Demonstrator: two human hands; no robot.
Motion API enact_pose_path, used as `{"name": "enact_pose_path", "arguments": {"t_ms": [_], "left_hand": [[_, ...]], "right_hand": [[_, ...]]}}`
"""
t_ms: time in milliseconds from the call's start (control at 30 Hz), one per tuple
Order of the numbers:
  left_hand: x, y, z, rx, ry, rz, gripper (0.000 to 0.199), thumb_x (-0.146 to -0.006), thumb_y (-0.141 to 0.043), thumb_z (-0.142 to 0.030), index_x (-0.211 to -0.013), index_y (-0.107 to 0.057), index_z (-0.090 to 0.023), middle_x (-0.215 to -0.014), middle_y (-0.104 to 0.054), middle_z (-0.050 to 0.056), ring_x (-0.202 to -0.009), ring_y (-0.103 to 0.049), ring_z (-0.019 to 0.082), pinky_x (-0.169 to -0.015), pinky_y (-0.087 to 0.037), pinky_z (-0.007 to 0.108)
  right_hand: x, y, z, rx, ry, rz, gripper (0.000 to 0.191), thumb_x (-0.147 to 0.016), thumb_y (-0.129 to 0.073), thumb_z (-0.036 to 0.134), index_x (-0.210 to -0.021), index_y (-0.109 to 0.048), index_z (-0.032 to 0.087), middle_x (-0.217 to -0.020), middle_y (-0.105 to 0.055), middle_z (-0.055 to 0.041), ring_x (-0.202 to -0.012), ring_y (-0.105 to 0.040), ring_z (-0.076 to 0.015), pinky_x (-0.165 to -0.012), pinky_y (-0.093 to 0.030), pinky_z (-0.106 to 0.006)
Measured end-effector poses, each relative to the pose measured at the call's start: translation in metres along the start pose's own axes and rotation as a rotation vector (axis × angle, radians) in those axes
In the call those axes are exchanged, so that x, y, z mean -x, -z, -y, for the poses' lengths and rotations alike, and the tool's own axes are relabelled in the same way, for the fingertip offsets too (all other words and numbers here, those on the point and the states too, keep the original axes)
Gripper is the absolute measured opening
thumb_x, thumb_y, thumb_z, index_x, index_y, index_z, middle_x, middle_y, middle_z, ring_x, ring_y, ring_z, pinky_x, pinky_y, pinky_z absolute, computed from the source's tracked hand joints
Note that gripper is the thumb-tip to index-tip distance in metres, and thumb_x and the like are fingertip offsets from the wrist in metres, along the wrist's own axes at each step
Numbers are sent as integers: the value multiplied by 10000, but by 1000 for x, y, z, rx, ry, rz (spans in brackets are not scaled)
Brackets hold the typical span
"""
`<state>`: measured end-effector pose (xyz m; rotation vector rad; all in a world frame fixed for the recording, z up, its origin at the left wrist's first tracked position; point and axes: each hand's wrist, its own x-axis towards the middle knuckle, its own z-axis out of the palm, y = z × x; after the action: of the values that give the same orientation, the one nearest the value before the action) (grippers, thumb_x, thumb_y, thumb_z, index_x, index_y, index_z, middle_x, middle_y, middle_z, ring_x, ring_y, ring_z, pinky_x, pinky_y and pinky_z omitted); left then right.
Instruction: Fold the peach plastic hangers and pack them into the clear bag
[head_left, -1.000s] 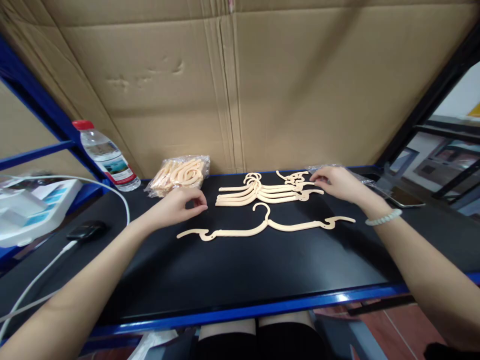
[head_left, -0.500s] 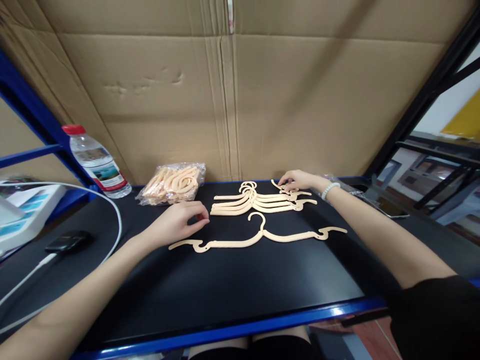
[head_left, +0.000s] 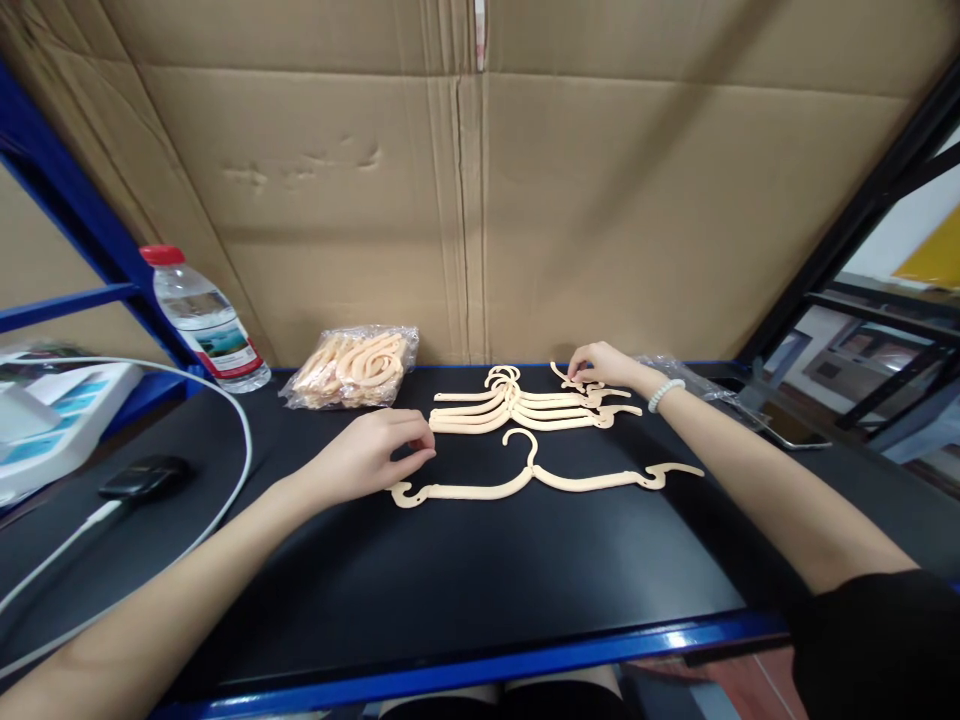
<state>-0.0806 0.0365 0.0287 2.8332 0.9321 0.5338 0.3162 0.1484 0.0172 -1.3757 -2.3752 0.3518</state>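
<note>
Several cream plastic clothes hangers lie overlapped on the black tabletop, their hooks bunched at the back. My right hand is at the right end of this stack, its fingers pinched on the end piece of a hanger. In front of the stack lies a single hanger, flat, with a curved hooked piece at each end. My left hand hovers over its left tip, hiding part of it. Thumb and fingers there are curved and apart, with nothing between them.
A clear bag of cream hanger parts sits against the cardboard wall. At left are a water bottle, a white cable and a black charger. Crumpled plastic film and a phone lie right.
My left hand has moved slightly right and now covers the front hanger's left tip. My right hand stays at the stack's right end. The view has shifted a little.
</note>
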Motion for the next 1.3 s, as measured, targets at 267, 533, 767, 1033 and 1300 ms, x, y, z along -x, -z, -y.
{"name": "enact_pose_path", "arguments": {"t_ms": [267, 533, 767, 1033, 1300], "left_hand": [[0, 0, -16, 184, 42, -112, 140, -901, -536, -257, -826, -629, -184, -802, -642, 34, -745, -599, 158, -709, -458, 263], [-10, -27, -56, 984, 373, -93, 330, -811, -681, -302, -1119, -647, -189, -1044, -698, 112, -876, -675, 202, -816, -544, 340], [-12, -28, -72, 1412, 483, -244, 408, -759, -766, -304, -1139, -645, -219, -1127, -683, 110, -820, -681, 170, -804, -540, 315], [-12, -34, -60, 1445, 630, -430, 270, -656, -842, -341, -791, -702, -153, -823, -685, 42, -698, -616, 120, -716, -519, 249], [-9, -22, -47, 1230, 673, -562, 238, -738, -756, -348, -798, -654, -141, -814, -621, 31, -684, -535, 107, -658, -456, 242]], "right_hand": [[0, 31, 26, -203, -21, -366, 194, -772, -642, 322, -821, -680, 138, -816, -715, -102, -736, -655, -189, -744, -526, -348], [31, -1, 126, -869, 216, -499, 166, -753, -762, 284, -851, -671, 187, -900, -729, -53, -803, -693, -173, -789, -588, -354], [49, -41, 174, -847, 428, -396, 58, -816, -670, 165, -836, -668, 219, -941, -710, -45, -909, -675, -194, -803, -571, -360], [42, -53, 176, -617, 518, -281, 84, -853, -627, 198, -932, -653, 206, -933, -691, -55, -882, -656, -184, -799, -544, -346], [24, -45, 106, -147, 74, -122, 85, -797, -616, 232, -740, -653, 181, -689, -689, -25, -635, -637, -167, -601, -477, -276]]}}
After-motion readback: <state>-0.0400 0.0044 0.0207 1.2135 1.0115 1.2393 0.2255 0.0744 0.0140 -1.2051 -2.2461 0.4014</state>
